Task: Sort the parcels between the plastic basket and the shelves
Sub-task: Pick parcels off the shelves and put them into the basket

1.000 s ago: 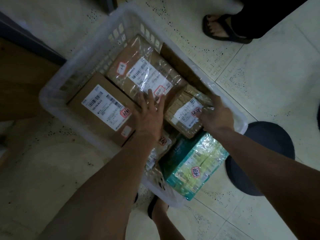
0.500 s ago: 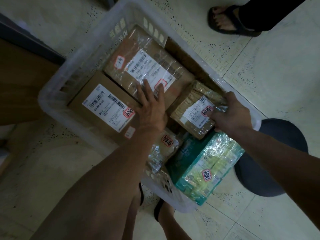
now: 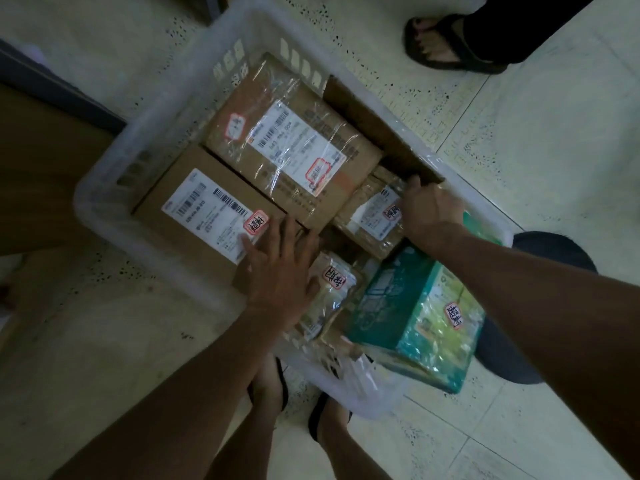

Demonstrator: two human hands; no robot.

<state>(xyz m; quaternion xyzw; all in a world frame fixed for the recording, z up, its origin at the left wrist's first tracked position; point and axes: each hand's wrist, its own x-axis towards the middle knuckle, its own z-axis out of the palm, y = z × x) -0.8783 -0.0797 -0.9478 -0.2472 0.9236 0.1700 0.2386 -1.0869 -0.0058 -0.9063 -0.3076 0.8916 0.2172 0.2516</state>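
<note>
the left hand [image 3: 280, 268] lies flat with its fingers spread wide, pressing on the near corner of a brown box [image 3: 194, 216] with a white label. the right hand [image 3: 429, 213] has its fingers curled around the far side of a small taped parcel [image 3: 370, 220] and grips it. both parcels sit inside the plastic basket [image 3: 114, 223] on the floor. just past the left fingertips is a big taped box [image 3: 287, 140]. between the two wrists lies a soft clear bag [image 3: 332, 289]. under the right arm a green box [image 3: 415, 313] sticks out over the basket's corner.
</note>
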